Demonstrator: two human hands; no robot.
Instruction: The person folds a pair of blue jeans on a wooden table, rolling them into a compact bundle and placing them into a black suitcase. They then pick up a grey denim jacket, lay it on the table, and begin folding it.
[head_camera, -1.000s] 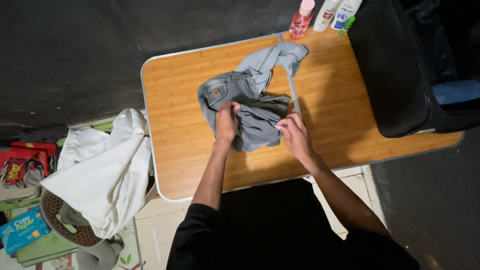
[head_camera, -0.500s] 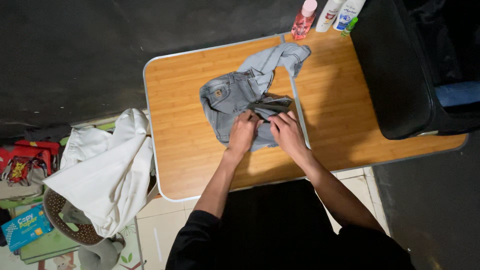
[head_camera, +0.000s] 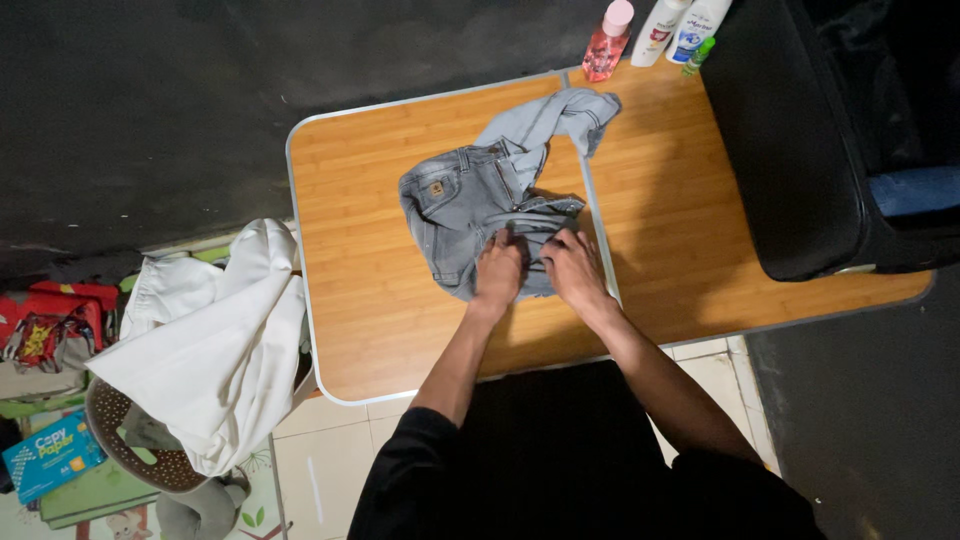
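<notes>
Now the jeans (head_camera: 480, 205) are lying bunched near the middle of the table (head_camera: 350, 300), one leg trailing away toward the bottles (head_camera: 655, 30) at the far edge. Both hands are coming together on the near edge of the denim: since a second ago the left hand (head_camera: 499, 272) is sliding in beside the right hand (head_camera: 572, 270), fingers curled down and pinching the fabric. The cloth beneath them is looking flatter and more gathered, while the white garment (head_camera: 215, 340) is hanging off the table's left side.
</notes>
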